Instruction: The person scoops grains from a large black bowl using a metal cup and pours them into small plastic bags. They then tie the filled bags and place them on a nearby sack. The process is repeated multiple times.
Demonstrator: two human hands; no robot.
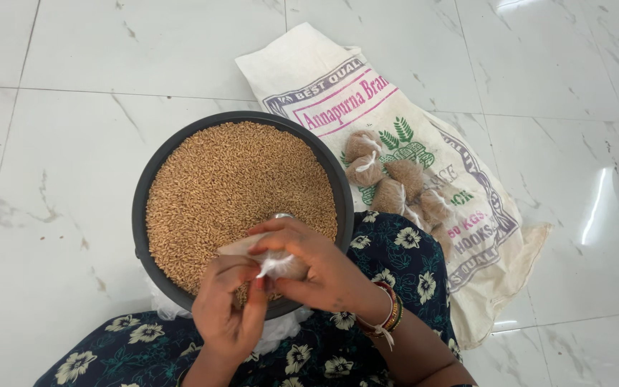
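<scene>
Hands both pinch one small grain-filled plastic pouch (281, 264) above the wheat basin's (153, 179) near rim: left hand (229, 309) grips its twisted neck, right hand (317, 269) cups the body. Step judged: tying shut. Finished pouches (395, 183) lie on the printed sack (467, 236).

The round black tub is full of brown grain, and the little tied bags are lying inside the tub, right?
Not quite. The head view shows the black tub full of brown grain, but the little tied bags lie outside it, on the printed sack beside it.
</scene>
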